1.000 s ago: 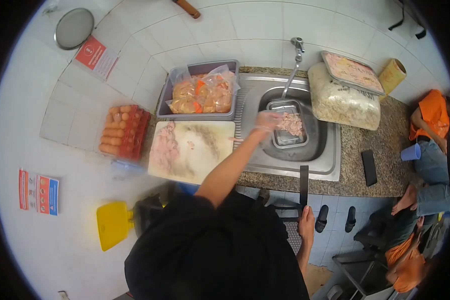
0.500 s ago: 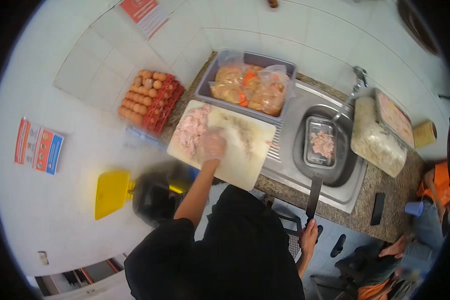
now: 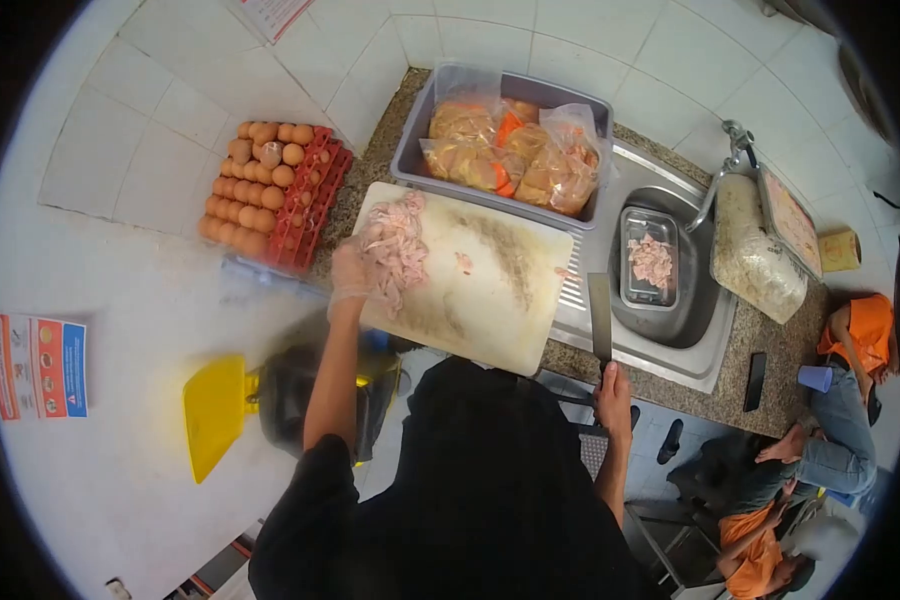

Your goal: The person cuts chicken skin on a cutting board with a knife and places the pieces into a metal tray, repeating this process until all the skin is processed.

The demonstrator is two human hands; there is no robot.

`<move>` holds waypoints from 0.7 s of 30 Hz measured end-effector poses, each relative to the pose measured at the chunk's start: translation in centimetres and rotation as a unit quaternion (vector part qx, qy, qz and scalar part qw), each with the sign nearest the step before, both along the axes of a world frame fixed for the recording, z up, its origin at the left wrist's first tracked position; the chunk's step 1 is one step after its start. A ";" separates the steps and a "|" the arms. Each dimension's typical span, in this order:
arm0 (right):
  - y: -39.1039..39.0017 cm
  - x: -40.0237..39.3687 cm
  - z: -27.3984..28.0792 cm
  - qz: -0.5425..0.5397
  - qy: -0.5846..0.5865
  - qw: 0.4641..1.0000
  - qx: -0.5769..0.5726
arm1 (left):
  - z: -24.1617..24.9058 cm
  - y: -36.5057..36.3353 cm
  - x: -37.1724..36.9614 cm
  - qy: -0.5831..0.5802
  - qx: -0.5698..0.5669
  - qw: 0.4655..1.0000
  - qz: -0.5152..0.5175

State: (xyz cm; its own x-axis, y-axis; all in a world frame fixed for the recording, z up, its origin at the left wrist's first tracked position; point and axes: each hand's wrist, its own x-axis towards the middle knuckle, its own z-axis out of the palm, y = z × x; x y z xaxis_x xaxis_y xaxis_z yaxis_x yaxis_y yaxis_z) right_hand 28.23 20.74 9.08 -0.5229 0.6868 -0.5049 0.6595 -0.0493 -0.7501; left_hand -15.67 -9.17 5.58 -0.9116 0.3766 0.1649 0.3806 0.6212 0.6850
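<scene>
My left hand (image 3: 350, 270), in a clear plastic glove, is at the left edge of a pile of pale pink raw meat pieces (image 3: 395, 255), seemingly touching it. Its fingers are too blurred to make out. The pile lies on the left part of a stained white cutting board (image 3: 490, 325), and a small scrap of meat sits near the board's middle. To the right, my right hand (image 3: 613, 395) is closed round the black handle of a large knife (image 3: 599, 315). The blade points away from me, over the counter strip between board and sink.
Behind the board stands a grey tub (image 3: 405, 160) with bagged food. A metal pan (image 3: 626, 285) of meat pieces rests in the sink (image 3: 705, 375). Stacked egg trays (image 3: 305, 210) are at left; a phone-like black object (image 3: 755, 382) lies at right. Two people in orange sit nearby.
My left hand has moved left, from the right side of the meat pile to its left edge. The knife has shifted slightly left and away from me. The camera view has shifted.
</scene>
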 end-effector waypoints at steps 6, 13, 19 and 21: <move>-2.0 -1.5 -1.0 0.000 0.018 1.000 -0.007 | 5.9 0.3 0.1 -0.115 0.059 0.991 0.021; -1.9 -1.1 -1.4 -0.002 0.026 1.000 0.012 | 18.2 6.1 2.7 -0.242 0.296 0.918 -0.107; -1.5 -0.8 -0.3 0.014 0.042 0.997 0.057 | 22.0 11.4 7.1 -0.385 0.319 0.857 -0.126; -1.5 -0.5 -0.5 0.022 0.026 0.996 0.086 | 17.6 11.4 7.2 -0.390 0.303 0.857 -0.146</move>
State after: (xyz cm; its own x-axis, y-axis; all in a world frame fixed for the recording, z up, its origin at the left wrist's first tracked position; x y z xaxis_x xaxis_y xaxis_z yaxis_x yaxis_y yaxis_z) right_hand 27.70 19.22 8.55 -0.5770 0.7363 -0.3534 0.6175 0.1101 -0.7788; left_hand -8.42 2.27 23.22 -0.7146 0.6686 -0.2057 -0.2622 0.0166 0.9649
